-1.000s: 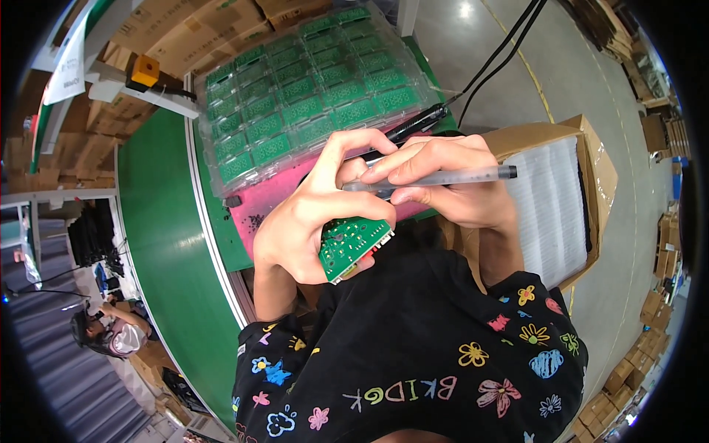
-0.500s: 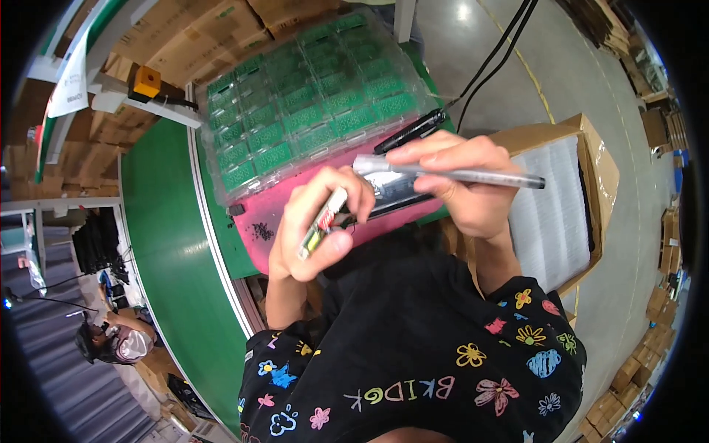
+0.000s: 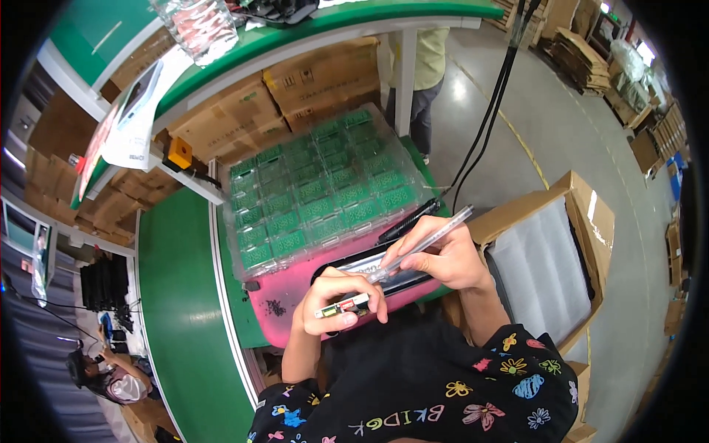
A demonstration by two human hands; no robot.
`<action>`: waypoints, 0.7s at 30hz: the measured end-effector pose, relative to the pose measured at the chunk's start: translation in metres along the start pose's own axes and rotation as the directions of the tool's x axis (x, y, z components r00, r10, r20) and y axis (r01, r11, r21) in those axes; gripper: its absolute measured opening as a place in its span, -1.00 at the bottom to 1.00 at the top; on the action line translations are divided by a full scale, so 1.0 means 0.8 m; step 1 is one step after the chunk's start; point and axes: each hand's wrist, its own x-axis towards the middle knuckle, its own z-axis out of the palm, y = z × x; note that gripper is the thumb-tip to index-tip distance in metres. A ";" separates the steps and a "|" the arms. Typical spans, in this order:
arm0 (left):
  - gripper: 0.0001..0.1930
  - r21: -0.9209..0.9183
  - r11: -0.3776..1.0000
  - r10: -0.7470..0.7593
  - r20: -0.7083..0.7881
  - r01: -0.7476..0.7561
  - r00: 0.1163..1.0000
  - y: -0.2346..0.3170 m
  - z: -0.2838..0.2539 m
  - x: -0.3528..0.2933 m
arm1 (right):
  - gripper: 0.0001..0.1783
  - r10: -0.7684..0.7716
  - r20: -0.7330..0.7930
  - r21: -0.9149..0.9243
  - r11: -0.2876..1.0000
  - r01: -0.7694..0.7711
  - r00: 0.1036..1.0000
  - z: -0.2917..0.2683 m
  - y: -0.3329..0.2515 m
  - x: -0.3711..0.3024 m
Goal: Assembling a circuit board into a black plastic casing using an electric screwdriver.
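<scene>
Two hands busy: left hand [image 3: 336, 299] pinches a small green circuit board [image 3: 342, 307], edge-on and mostly hidden; right hand [image 3: 442, 260] clamps a clear pen [image 3: 421, 244] above the pink tray [image 3: 284, 295].

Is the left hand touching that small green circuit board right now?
Touching. The head view shows the left hand pinching the small circuit board edge-on between its fingers.

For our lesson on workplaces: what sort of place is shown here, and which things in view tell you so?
Most likely an electronics assembly workshop or factory floor. Signs: a clear tray of green circuit boards beside a green conveyor belt, stacked cardboard boxes, and the left hand holding a small board edge-on while the right hand holds a pen.
</scene>
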 end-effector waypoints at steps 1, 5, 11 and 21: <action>-0.63 -0.005 1.000 0.003 0.013 -0.003 1.000 0.000 -0.002 0.002 | -0.84 0.002 -0.007 -0.011 1.000 -0.002 1.000 -0.001 -0.004 0.002; -0.61 -0.108 0.988 0.101 -0.102 -0.112 0.990 -0.001 -0.001 0.008 | -0.87 -0.054 -0.061 -0.070 0.996 0.050 0.997 0.000 -0.021 0.009; -0.58 -0.057 0.974 0.198 -0.268 -0.220 0.943 0.002 -0.008 0.000 | -0.92 -0.681 -0.087 -0.625 0.606 0.493 0.727 -0.025 -0.132 0.115; -0.59 -0.129 0.977 0.134 -0.240 -0.168 0.962 -0.017 0.016 0.004 | -0.77 -0.224 0.209 -0.915 0.298 0.271 0.952 -0.099 -0.319 0.291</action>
